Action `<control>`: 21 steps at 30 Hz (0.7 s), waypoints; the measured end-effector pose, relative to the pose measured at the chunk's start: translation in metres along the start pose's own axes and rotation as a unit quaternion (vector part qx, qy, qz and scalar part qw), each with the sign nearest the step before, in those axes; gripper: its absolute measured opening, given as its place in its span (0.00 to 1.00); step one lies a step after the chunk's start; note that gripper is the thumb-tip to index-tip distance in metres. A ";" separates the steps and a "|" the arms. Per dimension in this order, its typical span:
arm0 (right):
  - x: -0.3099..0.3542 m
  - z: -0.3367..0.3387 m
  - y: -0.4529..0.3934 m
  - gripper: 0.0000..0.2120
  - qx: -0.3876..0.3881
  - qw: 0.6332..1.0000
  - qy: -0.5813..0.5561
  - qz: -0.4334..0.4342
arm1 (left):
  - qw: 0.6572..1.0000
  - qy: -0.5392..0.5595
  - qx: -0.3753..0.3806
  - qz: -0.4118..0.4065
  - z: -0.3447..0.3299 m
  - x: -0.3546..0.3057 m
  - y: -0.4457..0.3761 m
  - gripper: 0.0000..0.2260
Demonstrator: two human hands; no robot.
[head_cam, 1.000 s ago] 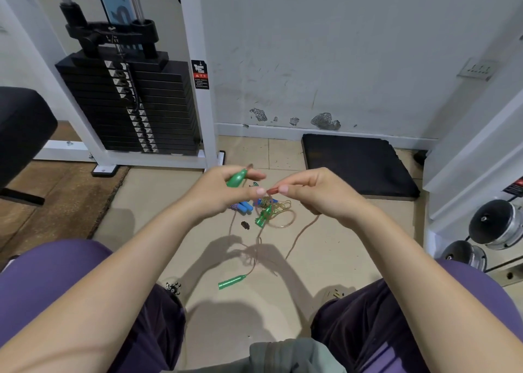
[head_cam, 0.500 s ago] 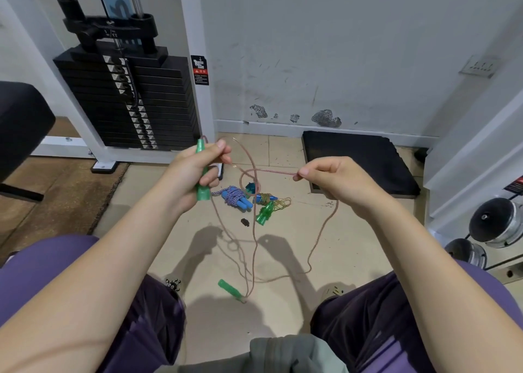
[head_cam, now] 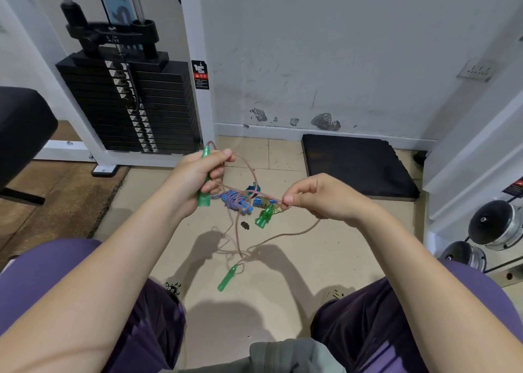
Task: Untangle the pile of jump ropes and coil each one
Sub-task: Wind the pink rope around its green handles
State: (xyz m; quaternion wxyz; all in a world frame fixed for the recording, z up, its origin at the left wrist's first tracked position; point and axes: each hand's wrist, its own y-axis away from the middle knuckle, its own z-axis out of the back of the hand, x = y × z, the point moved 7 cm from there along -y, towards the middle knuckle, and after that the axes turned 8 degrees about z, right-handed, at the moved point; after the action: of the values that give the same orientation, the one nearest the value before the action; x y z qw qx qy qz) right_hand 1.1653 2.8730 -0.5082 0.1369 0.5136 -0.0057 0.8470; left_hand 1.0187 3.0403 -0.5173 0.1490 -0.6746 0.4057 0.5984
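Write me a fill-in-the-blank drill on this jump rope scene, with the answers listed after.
1. The left hand grips a ____ handle.
2. The right hand pinches the pink ____.
3. The rope's other handle lies on the ____.
4. The weight stack stands at the far ____.

Answers: green; rope; floor; left

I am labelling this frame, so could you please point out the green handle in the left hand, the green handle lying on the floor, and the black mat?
held green handle (head_cam: 204,200), head view, its flared lower end
floor green handle (head_cam: 227,278), head view, mid-body
black mat (head_cam: 356,166), head view, top surface
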 end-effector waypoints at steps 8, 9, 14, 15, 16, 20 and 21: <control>-0.005 0.008 -0.002 0.06 -0.061 0.997 0.042 -0.026 | 0.991 -0.124 0.047 0.022 -0.002 0.006 0.002 0.08; -0.002 0.005 -0.002 0.08 -0.055 0.998 0.024 -0.021 | 0.991 -0.121 0.058 0.021 -0.005 0.006 0.003 0.08; 0.009 -0.025 -0.002 0.08 0.017 0.995 -0.094 0.011 | 0.985 -0.138 0.101 -0.008 -0.025 0.011 0.010 0.08; 0.010 -0.029 -0.003 0.07 0.022 0.995 -0.100 0.016 | 0.985 -0.140 0.105 -0.012 -0.029 0.012 0.011 0.07; 0.011 -0.032 -0.003 0.06 0.022 0.995 -0.098 0.019 | 0.985 -0.137 0.107 -0.014 -0.031 0.014 0.011 0.06; 0.011 -0.026 -0.006 0.05 -0.039 0.988 -0.147 0.025 | 0.983 -0.143 0.113 0.002 -0.030 0.018 0.006 0.15; 0.011 -0.025 -0.006 0.05 -0.052 0.983 -0.176 0.030 | 0.981 -0.156 0.117 0.008 -0.031 0.020 0.006 0.16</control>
State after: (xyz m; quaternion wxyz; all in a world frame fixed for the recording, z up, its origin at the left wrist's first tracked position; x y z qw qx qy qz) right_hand 1.1402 2.8853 -0.5110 0.1350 0.6466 -0.0891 0.7455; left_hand 1.0344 3.0080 -0.5273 0.2834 -0.5478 0.4497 0.6460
